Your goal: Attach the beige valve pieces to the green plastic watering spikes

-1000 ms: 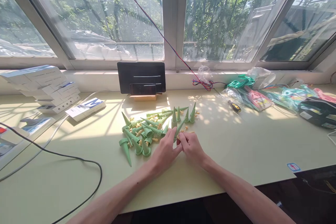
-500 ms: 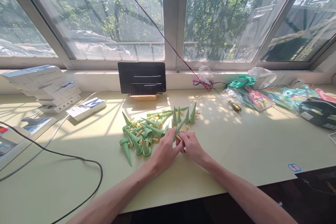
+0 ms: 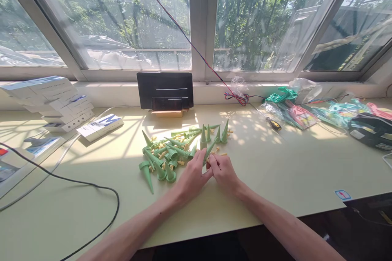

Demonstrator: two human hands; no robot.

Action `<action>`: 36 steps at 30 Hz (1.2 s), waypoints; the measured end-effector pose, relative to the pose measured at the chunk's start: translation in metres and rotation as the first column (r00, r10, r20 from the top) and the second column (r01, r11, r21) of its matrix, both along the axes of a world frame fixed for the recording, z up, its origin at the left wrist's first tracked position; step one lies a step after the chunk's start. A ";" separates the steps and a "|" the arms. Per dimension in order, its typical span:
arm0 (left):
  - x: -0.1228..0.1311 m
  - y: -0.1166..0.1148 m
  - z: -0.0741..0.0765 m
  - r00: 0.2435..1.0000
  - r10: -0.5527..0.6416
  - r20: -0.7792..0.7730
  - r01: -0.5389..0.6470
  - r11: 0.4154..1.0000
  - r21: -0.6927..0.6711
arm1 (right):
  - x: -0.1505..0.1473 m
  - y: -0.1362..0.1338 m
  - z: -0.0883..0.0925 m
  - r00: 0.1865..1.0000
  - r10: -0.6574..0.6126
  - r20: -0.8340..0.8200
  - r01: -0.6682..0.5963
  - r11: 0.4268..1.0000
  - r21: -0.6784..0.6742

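Note:
My left hand (image 3: 195,171) is closed on a green cone (image 3: 210,148), which tilts up and to the right. Against it, my right hand (image 3: 224,171) is closed with its fingertips at the cone's lower end; what they pinch is mostly hidden. A pile of green cones (image 3: 171,153) with small yellow pieces (image 3: 180,163) among them lies left of and behind my hands. Several cones stand point-up behind my fingers, one of them (image 3: 225,131) at the pile's right edge.
Behind the pile, a black tablet (image 3: 165,85) and a phone (image 3: 167,103) lean on a stand. White boxes (image 3: 55,98) and a black cable (image 3: 92,184) are at the left. A screwdriver (image 3: 273,124), plastic bags (image 3: 301,114) and a black object (image 3: 372,128) lie right.
My right hand has turned slightly around the cone's lower end, and the yellow piece seen at its fingertips is now mostly covered. My left hand is nearly still.

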State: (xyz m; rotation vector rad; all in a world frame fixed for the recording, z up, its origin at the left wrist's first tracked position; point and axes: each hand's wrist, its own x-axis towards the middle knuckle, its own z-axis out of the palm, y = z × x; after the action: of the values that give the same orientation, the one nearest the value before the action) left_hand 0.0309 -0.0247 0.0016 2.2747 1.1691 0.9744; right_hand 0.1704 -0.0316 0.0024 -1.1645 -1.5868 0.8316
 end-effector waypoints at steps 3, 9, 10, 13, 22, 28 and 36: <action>0.001 0.000 -0.001 1.000 0.021 0.011 -0.021 1.000 0.001 | -0.001 0.000 0.000 0.996 0.030 -0.088 -0.036 0.997 -0.075; 0.001 0.001 -0.001 0.999 0.049 0.020 -0.049 0.999 -0.004 | -0.002 0.005 -0.001 0.939 0.094 -0.330 -0.185 0.949 -0.256; 0.001 0.000 -0.001 0.999 0.049 0.014 -0.049 0.999 -0.011 | -0.002 0.005 -0.001 0.935 0.094 -0.342 -0.192 0.945 -0.265; 0.001 -0.001 -0.001 0.999 0.041 0.005 -0.041 0.999 -0.015 | -0.003 0.003 -0.001 0.958 0.076 -0.277 -0.141 0.965 -0.221; 0.000 -0.001 0.000 1.000 -0.010 0.003 0.010 1.000 0.001 | 0.000 -0.001 -0.003 1.000 -0.021 0.015 0.020 0.999 0.028; 0.000 0.000 -0.001 1.000 -0.005 0.018 0.005 1.000 0.013 | 0.000 0.000 -0.001 1.000 -0.009 -0.009 0.009 1.000 0.003; 0.001 0.000 0.001 0.999 0.043 0.026 -0.042 0.999 -0.023 | -0.003 0.004 0.000 0.930 0.080 -0.358 -0.184 0.946 -0.267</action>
State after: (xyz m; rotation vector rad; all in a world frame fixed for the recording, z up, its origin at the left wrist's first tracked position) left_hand 0.0319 -0.0245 0.0022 2.2213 1.2160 0.9989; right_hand 0.1669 -0.0278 0.0029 -1.0513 -1.2885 1.3245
